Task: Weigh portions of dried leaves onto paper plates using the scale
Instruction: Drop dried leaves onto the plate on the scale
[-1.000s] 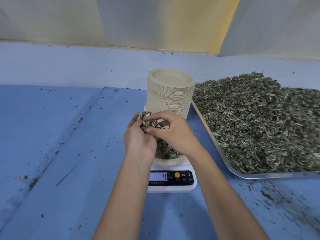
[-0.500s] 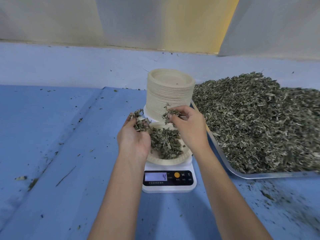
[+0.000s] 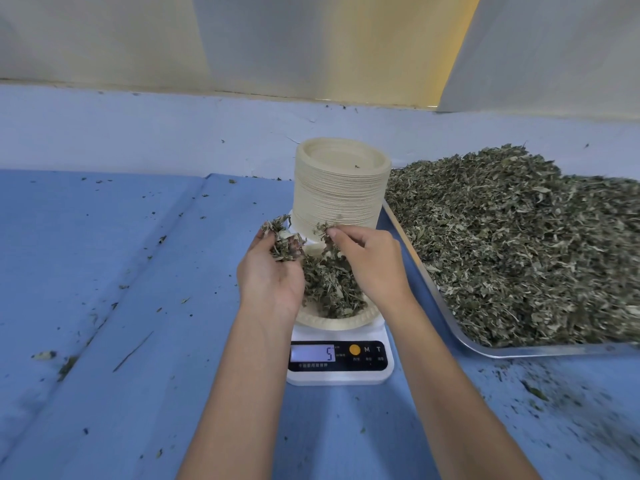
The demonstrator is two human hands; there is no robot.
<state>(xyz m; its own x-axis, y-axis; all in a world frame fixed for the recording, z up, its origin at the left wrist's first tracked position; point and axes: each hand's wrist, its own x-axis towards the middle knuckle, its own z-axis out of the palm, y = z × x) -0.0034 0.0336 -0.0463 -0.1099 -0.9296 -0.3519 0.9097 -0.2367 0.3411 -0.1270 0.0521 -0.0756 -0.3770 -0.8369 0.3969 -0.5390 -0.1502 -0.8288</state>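
Climbing from 4 to 5, scale reading; left hand cups leaves at plate's 10 o'clock; right hand pinches more at 12; fine top-up stage, likely.

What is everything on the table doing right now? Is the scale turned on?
Scale: on, display reads 5.
Paper plate: on the scale, partly filled with dried leaves.
Plate stack: upright behind the scale.
Tray: heaped with loose leaves.
Left hand: holds a handful of leaves over the plate.
Right hand: pinches a few leaves.
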